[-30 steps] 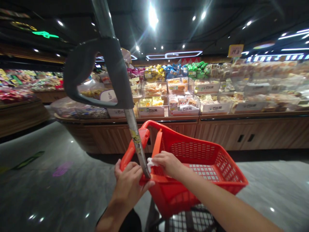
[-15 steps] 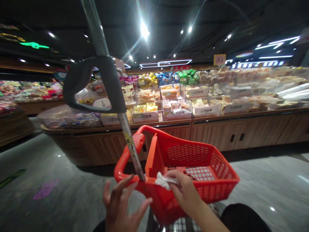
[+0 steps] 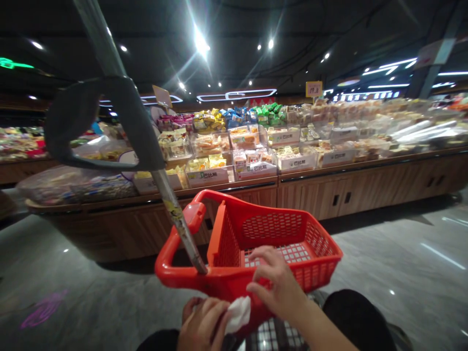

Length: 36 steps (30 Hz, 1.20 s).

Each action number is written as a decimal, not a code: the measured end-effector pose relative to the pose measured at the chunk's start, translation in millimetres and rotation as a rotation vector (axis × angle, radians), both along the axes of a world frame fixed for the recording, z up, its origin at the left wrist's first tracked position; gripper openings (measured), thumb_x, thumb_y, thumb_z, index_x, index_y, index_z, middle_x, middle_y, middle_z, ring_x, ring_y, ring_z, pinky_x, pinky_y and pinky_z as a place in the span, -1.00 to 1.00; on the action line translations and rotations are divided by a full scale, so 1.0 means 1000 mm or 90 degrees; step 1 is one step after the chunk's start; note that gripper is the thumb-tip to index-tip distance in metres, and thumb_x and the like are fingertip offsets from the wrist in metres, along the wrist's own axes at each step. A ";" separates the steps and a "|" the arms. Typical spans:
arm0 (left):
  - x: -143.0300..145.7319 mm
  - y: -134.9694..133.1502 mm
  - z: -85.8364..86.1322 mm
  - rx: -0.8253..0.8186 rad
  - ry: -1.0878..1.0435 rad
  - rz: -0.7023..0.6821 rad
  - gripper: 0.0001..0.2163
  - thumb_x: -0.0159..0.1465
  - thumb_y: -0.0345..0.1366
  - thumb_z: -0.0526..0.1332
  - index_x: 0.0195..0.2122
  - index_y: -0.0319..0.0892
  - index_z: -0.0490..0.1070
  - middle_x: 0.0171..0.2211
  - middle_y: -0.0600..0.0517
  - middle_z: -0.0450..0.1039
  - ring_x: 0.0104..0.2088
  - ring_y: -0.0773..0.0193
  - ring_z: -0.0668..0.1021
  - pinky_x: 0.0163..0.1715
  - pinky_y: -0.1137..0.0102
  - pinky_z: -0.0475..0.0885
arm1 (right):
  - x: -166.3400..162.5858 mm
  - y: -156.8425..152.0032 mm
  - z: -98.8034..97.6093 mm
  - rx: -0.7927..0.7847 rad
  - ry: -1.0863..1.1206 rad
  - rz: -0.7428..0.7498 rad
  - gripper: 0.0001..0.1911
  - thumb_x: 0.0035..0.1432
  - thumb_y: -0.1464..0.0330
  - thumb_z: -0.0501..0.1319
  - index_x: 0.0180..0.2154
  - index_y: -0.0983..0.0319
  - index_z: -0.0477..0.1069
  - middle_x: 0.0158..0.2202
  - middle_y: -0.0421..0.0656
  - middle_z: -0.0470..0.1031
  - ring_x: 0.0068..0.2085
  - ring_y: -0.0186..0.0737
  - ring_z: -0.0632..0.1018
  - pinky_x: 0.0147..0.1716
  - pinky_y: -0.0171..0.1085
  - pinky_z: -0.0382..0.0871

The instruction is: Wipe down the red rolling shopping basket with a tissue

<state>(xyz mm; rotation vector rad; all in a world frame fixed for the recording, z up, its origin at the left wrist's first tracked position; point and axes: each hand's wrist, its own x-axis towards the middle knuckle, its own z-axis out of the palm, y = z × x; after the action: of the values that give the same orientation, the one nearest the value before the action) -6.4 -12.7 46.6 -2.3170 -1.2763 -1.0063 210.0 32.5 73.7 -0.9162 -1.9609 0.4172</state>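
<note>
My left hand (image 3: 204, 321) is low in front of the cart, its fingers closed on a crumpled white tissue (image 3: 238, 313). Just to the right, my right hand (image 3: 273, 279) holds nothing; its thumb and fingers are curved apart in front of the basket's near side. Behind both hands stands a red plastic shopping cart (image 3: 252, 282) with a perforated basket and a looped handle at its left end. A metal pole (image 3: 179, 219) with a grey plastic grip (image 3: 141, 131) rises from the cart's near left rim and leans left. The basket floor is partly hidden by my right hand.
A long wooden display counter (image 3: 310, 195) runs behind the cart, bearing clear bins of packaged food (image 3: 252, 163). A yellow price sign (image 3: 313, 89) stands above it. Grey polished floor (image 3: 395, 263) extends on both sides. My dark-clothed knee (image 3: 356, 321) is at lower right.
The white tissue has passed from my right hand to my left. My left hand closed and moved right and down; my right hand opened. The view has turned slightly right.
</note>
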 end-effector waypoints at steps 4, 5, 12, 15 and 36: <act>-0.002 -0.008 0.000 0.008 0.017 0.021 -0.89 0.29 -0.29 0.09 -0.31 -0.05 0.40 -0.42 0.20 0.53 -0.40 0.41 0.57 -0.14 0.40 0.30 | -0.001 0.019 0.004 0.247 -0.114 -0.088 -0.87 0.02 0.40 0.29 -0.54 0.19 0.40 0.29 -0.20 0.09 0.30 0.20 0.01 0.17 0.29 -0.33; -0.001 -0.010 0.000 -0.002 0.020 0.024 -0.89 0.28 -0.29 0.09 -0.32 -0.04 0.40 -0.42 0.21 0.53 -0.41 0.41 0.56 -0.13 0.39 0.29 | -0.003 0.023 0.004 0.271 -0.139 -0.084 -0.88 0.02 0.42 0.28 -0.53 0.20 0.40 0.32 -0.24 0.01 0.32 0.21 -0.09 0.16 0.31 -0.41; 0.013 -0.016 -0.008 -0.068 -0.005 0.038 -0.94 0.24 -0.30 0.15 -0.32 -0.03 0.40 -0.41 0.23 0.52 -0.38 0.40 0.56 -0.01 0.35 0.16 | -0.023 0.040 0.003 0.257 -0.155 -0.117 -0.84 0.09 0.38 0.22 -0.52 0.21 0.41 0.35 -0.32 -0.14 0.34 0.18 -0.24 0.12 0.35 -0.54; 0.015 -0.015 -0.015 -0.082 -0.048 0.055 -0.93 0.24 -0.25 0.15 -0.35 -0.03 0.41 -0.42 0.20 0.54 -0.38 0.37 0.56 -0.01 0.34 0.16 | -0.025 0.044 0.002 0.233 -0.150 -0.143 -0.84 0.10 0.40 0.21 -0.52 0.21 0.41 0.35 -0.35 -0.17 0.34 0.14 -0.23 0.14 0.33 -0.54; 0.050 -0.009 0.007 -0.750 -1.062 -0.090 -0.79 -0.07 -0.24 0.37 -0.46 -0.18 0.38 -0.49 0.10 0.42 -0.49 0.32 0.47 -0.46 0.45 0.35 | -0.002 -0.035 -0.060 -0.329 0.366 0.107 -0.77 0.09 0.24 0.28 -0.50 0.26 0.44 -0.38 -0.15 0.43 -0.32 -0.22 0.45 -0.32 -0.31 0.29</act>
<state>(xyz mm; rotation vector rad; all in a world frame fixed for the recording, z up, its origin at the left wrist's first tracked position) 43.1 -21.9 53.6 -1.6662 -2.7760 -3.1973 208.0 -2.9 13.9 -0.8188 -1.4159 1.1843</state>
